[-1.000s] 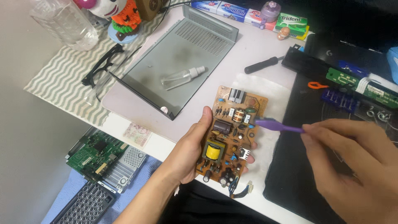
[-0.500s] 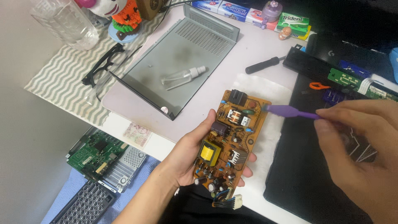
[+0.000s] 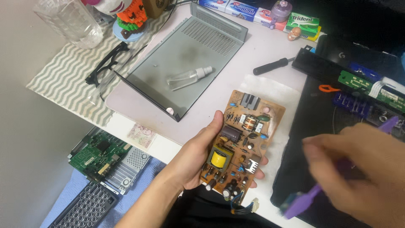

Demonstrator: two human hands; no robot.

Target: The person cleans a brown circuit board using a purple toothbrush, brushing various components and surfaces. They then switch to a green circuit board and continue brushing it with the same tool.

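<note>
Around: a grey metal cover (image 3: 185,63) with a small spray bottle (image 3: 188,78) lies far left on the table (image 3: 270,50); a screwdriver (image 3: 272,66) is behind.
Board: the brown circuit board (image 3: 242,145) is held in the middle.
Left hand (image 3: 196,158): fingers clamped around the board's edges.
Right hand (image 3: 363,169): blurred, closed on a purple tool (image 3: 301,202).

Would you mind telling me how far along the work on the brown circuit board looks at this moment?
Done: the grey metal cover lies off to the side with a small spray bottle on it, and the brown circuit board is out in the open. In hand: the left hand holds the board, and the blurred right hand grips a purple tool away from it. Left: the green board lies loose beside the keyboard.
</note>
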